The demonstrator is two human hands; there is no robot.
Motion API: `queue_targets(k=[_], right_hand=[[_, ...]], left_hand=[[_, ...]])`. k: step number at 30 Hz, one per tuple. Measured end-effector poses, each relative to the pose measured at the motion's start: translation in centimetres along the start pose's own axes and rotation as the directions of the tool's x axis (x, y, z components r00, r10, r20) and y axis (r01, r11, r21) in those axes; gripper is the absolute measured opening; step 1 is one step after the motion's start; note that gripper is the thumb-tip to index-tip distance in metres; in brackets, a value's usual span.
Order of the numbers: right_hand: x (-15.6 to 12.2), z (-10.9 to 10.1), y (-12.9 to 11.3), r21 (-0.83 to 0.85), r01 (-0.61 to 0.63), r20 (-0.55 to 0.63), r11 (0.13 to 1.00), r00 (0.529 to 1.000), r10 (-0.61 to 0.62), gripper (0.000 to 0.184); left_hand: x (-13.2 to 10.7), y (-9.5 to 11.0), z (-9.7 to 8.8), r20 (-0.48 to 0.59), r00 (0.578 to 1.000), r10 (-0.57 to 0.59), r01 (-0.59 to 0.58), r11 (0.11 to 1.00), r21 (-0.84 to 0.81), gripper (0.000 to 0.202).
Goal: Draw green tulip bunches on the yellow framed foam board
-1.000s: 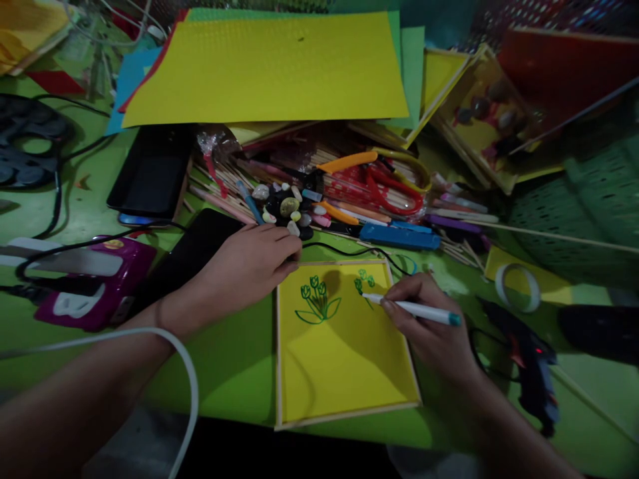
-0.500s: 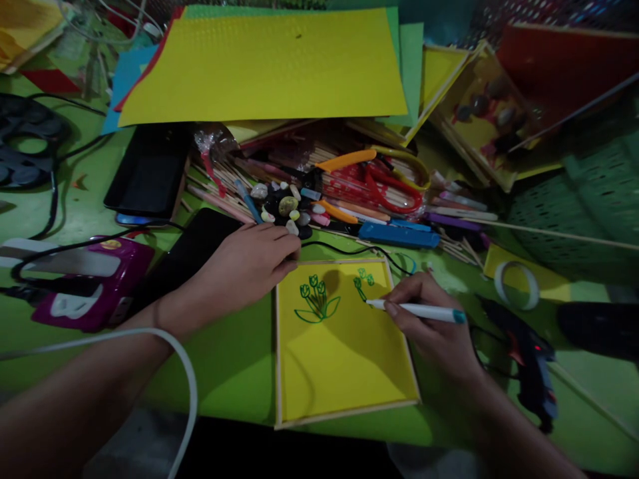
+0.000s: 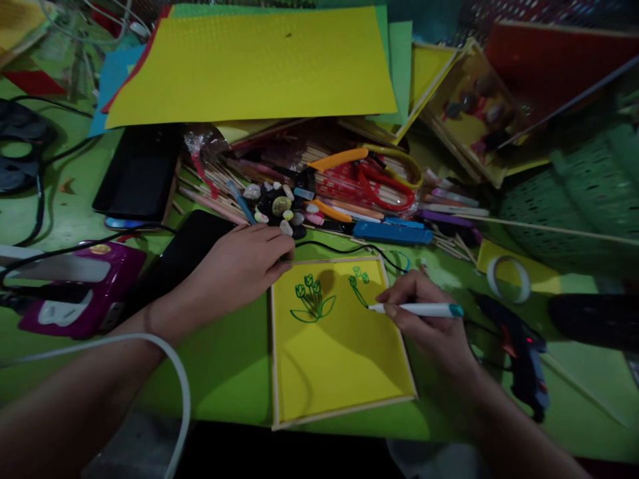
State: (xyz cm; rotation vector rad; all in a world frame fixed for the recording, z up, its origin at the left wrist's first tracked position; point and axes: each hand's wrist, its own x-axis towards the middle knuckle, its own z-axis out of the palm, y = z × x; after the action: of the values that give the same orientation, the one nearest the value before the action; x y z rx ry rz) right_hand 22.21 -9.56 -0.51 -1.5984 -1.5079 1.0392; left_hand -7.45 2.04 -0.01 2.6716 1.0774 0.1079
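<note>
My right hand [image 3: 424, 306] is closed round a white marker [image 3: 419, 309] with a teal end, its tip touching the yellow board [image 3: 339, 366]. The board has thin wooden strips along its edges and lies on the green table. On its left half is a green drawing of tulips [image 3: 310, 299] with two leaves. Smaller flowers [image 3: 357, 276] with a stem line are drawn at the upper right, where the marker tip is. My left hand [image 3: 249, 259] rests palm down by the board's upper left corner, fingers loosely bent beside a pile of pebbles [image 3: 282, 206]; nothing shows in it.
Behind the board lie sticks, scissors [image 3: 384, 193], orange-handled pliers [image 3: 339, 159] and a blue cutter [image 3: 392, 232]. Yellow sheets [image 3: 249, 66] are stacked further back. A glue gun [image 3: 522, 352] and tape roll [image 3: 508, 279] sit right; a purple power strip [image 3: 80, 293] and white cable [image 3: 182, 392] left.
The marker tip has moved slightly down, and the stem line under the small flowers is longer. My left hand stays by the board's corner. The whole view has shifted a little.
</note>
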Motion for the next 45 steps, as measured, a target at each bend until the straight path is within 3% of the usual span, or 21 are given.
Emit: queue_targets(k=[14, 20, 35, 45], right_hand=[[-0.2, 0.1, 1.0, 0.13, -0.011, -0.05, 0.991, 0.999, 0.017, 0.011], [0.4, 0.1, 1.0, 0.153, 0.018, -0.152, 0.988, 0.988, 0.006, 0.009], [1.0, 0.2, 1.1, 0.118, 0.02, -0.183, 0.993, 0.983, 0.002, 0.009], [1.3, 0.3, 1.5, -0.006, 0.086, -0.186, 0.996, 0.979, -0.085, 0.012]], left_hand=[[0.0, 0.0, 0.0, -0.011, 1.0, 0.008, -0.008, 1.0, 0.0, 0.012], [0.1, 0.1, 0.0, 0.007, 1.0, 0.002, -0.002, 1.0, -0.017, 0.012], [-0.1, -0.2, 0.3, 0.008, 1.0, -0.001, 0.001, 1.0, -0.009, 0.012], [-0.1, -0.3, 0.5, -0.008, 1.0, 0.001, -0.001, 1.0, -0.011, 0.011]])
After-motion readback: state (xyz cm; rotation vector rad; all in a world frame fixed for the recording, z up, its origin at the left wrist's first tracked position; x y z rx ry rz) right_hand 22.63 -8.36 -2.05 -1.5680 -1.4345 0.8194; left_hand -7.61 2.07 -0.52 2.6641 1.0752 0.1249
